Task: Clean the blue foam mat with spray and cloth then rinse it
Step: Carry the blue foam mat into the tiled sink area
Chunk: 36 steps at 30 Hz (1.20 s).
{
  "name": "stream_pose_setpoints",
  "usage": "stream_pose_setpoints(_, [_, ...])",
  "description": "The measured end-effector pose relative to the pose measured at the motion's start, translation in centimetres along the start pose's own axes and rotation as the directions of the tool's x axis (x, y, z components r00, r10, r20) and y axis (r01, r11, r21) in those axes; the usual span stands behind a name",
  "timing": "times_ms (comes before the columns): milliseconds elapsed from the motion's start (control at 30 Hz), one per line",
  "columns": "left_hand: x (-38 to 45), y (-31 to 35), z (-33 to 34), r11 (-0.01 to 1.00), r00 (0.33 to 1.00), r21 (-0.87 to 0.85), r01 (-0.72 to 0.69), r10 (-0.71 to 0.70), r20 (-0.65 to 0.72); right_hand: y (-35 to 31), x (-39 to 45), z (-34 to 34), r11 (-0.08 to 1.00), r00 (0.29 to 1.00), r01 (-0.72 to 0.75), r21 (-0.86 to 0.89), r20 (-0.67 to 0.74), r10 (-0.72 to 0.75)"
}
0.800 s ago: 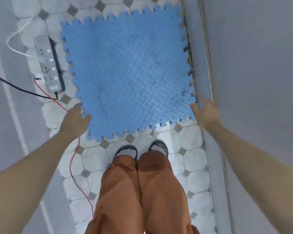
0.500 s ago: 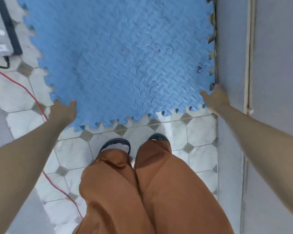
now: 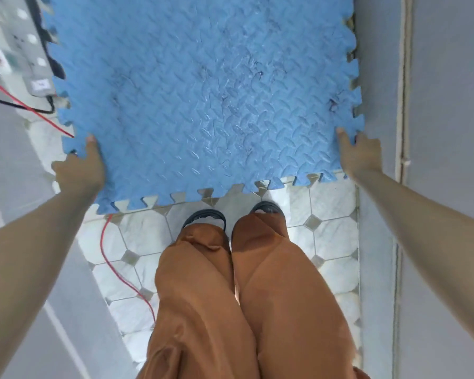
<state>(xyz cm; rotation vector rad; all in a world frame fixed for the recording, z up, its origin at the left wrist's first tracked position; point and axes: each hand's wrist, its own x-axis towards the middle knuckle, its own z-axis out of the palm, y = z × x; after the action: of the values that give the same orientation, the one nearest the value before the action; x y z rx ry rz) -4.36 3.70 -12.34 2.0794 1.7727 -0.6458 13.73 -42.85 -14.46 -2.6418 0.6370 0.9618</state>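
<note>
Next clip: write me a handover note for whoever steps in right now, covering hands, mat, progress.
Left hand: gripping the near-left corner of the blue foam mat.
Right hand: gripping the mat's near-right corner, beside the wall.
Mat: over the tiled floor; a power strip and red wire lie at its left.
Done: mat taken hold of.
Left: no spray, cloth or water in view; spraying, wiping, rinsing.

The blue foam mat (image 3: 203, 91) was embossed with a raised leaf-like pattern and looked faintly glossy in patches. The floor (image 3: 326, 214) was smooth, marbled white tile.
</note>
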Motion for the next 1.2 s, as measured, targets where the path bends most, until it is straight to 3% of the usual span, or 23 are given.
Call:
stream_pose_setpoints(233, [-8.4, 0.6, -14.0, 0.991, 0.994, 0.111, -0.070, 0.079, -0.080, 0.2, -14.6, -9.9, 0.998, 0.997, 0.008, -0.058, -0.073, -0.012])
stream_pose_setpoints(500, [-19.3, 0.0, -31.7, 0.931, 0.979, 0.306, -0.201, 0.205, 0.019, 1.3, -31.0, -22.7, 0.994, 0.999, -0.041, -0.101, 0.003, 0.041])
stream_pose_setpoints(733, [-25.6, -0.6, -41.4, 0.846, 0.938, 0.410, -0.342, 0.331, 0.100, 4.9, -43.8, -27.6, 0.983, 0.982, -0.180, -0.016, 0.058, 0.181])
stream_pose_setpoints(867, [-28.0, -0.4, -45.1, 0.748, 0.895, 0.503, -0.432, 0.426, 0.135, 7.7, -51.9, -27.1, 0.959, 0.958, -0.280, 0.052, 0.078, 0.276])
stream_pose_setpoints(967, [-29.9, 0.4, -46.9, 0.617, 0.832, 0.583, -0.529, 0.514, 0.211, 9.7, -57.9, -25.9, 0.919, 0.927, -0.374, 0.127, 0.077, 0.367])
stream_pose_setpoints(1067, [-31.6, 1.6, -47.3, 0.427, 0.728, 0.647, -0.632, 0.614, 0.306, 11.8, -63.9, -23.7, 0.840, 0.873, -0.487, 0.241, 0.093, 0.479])
stream_pose_setpoints(1200, [-35.7, 3.6, -44.9, 0.138, 0.541, 0.658, -0.740, 0.704, 0.460, 15.1, -72.2, -20.6, 0.675, 0.762, -0.632, 0.382, 0.145, 0.631])
